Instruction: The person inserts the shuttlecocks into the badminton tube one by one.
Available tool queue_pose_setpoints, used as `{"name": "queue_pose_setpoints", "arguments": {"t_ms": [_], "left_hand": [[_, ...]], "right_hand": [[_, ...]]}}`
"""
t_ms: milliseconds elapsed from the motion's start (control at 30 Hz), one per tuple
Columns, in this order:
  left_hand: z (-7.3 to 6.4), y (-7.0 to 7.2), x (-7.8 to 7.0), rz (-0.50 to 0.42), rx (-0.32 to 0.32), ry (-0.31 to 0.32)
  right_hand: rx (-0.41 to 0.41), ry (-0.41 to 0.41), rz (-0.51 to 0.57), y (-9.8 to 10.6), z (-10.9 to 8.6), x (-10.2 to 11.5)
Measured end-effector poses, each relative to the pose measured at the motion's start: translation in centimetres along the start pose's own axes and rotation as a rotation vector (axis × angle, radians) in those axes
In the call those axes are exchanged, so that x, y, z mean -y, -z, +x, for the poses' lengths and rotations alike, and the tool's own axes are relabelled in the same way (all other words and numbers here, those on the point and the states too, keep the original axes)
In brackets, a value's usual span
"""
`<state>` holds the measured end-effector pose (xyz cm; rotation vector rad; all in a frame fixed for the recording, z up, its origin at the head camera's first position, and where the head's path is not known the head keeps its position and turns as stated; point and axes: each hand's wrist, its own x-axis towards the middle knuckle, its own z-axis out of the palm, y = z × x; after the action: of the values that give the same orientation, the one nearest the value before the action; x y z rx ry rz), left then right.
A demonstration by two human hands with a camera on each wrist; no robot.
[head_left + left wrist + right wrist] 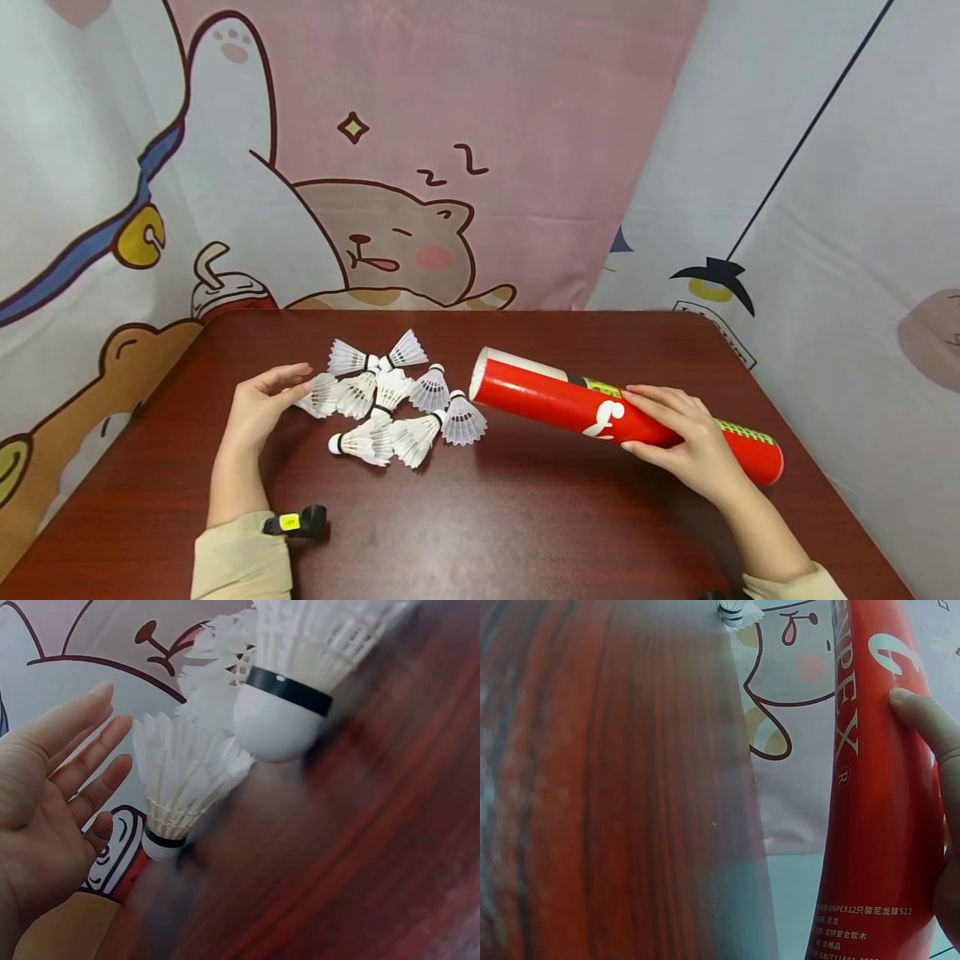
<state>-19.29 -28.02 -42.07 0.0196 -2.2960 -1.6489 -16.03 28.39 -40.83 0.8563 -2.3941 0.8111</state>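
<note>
My right hand [686, 433] grips a long red shuttlecock tube [555, 406], thumb on the near side and fingers over the top. The tube lies slantwise, its uncapped end pointing left toward a cluster of white shuttlecocks [392, 392]. In the right wrist view, the thumb presses the printed red tube [885, 787]. My left hand [258, 408] is beside the leftmost shuttlecock [321, 396], fingers relaxed and slightly bent, holding nothing. The left wrist view shows the left palm [56, 787] facing the feathers of one shuttlecock [176, 772], with a larger one [281, 712] nearer the camera.
Everything lies on a dark reddish-brown wooden table [465, 517]. A cartoon-printed cloth [525, 167] hangs behind the far edge and along both sides. A black wrist camera [311, 522] is strapped over the left sleeve.
</note>
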Motion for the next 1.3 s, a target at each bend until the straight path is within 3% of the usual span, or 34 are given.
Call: {"name": "queue_pose_setpoints", "arguments": {"t_ms": [100,433,633,1033,1300], "left_hand": [[0.4,-0.2,1.6,0.03,0.007,-0.007],[0.4,-0.5,2.5,0.113,0.023,0.003],[0.5,-0.4,2.8,0.119,0.002,-0.05],[0.1,0.0,2.4,0.166,-0.137,-0.02],[0.4,0.1,3.0,0.145,-0.25,-0.048]], "right_hand": [[0.002,-0.005,0.0,0.0,0.0,-0.1],[-0.002,0.01,0.004,-0.1,-0.1,-0.1],[0.003,-0.003,0.004,-0.1,0.0,0.0],[0.012,-0.024,0.0,0.0,-0.1,0.0],[0.009,-0.022,0.0,0.0,0.0,0.0]]}}
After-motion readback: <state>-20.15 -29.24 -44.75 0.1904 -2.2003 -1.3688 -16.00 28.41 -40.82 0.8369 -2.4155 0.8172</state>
